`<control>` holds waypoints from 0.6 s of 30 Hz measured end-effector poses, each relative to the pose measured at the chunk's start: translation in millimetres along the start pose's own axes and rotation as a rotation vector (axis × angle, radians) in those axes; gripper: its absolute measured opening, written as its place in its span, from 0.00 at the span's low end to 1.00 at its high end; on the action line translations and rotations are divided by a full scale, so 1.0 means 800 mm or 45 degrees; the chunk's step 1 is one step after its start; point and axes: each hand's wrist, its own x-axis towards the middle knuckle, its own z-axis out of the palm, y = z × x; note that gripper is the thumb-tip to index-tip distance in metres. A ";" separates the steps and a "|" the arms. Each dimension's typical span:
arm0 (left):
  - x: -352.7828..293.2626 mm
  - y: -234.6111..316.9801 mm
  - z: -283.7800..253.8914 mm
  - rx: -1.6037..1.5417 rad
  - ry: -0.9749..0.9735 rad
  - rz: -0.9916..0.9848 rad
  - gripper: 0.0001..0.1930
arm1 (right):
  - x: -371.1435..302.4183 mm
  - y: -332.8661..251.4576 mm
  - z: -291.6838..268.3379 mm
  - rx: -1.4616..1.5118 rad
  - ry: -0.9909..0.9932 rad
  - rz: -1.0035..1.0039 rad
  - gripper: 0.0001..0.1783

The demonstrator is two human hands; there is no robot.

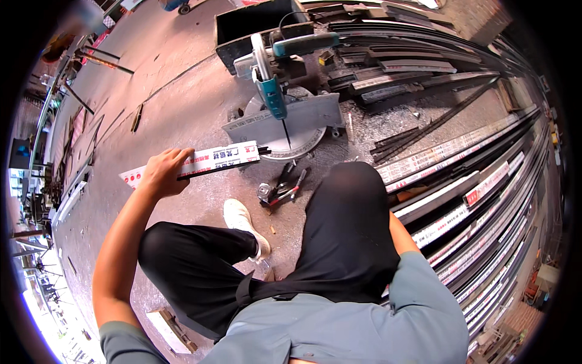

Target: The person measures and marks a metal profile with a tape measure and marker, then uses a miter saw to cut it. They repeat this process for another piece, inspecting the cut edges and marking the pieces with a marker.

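My left hand point(168, 171) is closed around a dark metal profile point(225, 158) whose top is covered in white film with red print. The profile lies roughly level, and its right end reaches close to the turntable of a mitre saw point(271, 97) with a teal body. Just in front of the saw, a tape measure point(265, 192) and red-handled pliers point(283, 195) rest on the floor. My right forearm point(402, 235) goes down behind my right knee, which hides the hand.
Long film-wrapped profiles point(442, 224) are stacked on my right. More dark profiles point(412, 54) lie at the far right. Behind the saw stands an open dark box point(225, 48). Shavings litter the floor point(388, 130). A short offcut point(170, 330) lies at lower left.
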 end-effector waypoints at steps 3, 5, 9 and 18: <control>0.013 -0.042 0.059 -0.047 -0.011 0.015 0.36 | -0.003 -0.034 -0.041 -0.074 0.161 -0.203 0.39; 0.034 -0.053 0.095 -0.105 -0.029 0.009 0.35 | -0.016 -0.052 -0.111 0.021 0.473 -0.486 0.40; 0.106 -0.059 0.190 -0.242 0.063 0.093 0.34 | -0.018 -0.073 -0.287 -0.014 0.918 -0.908 0.45; 0.219 -0.023 0.306 -0.404 0.458 0.042 0.40 | -0.026 -0.223 -0.420 -0.339 1.119 -1.576 0.45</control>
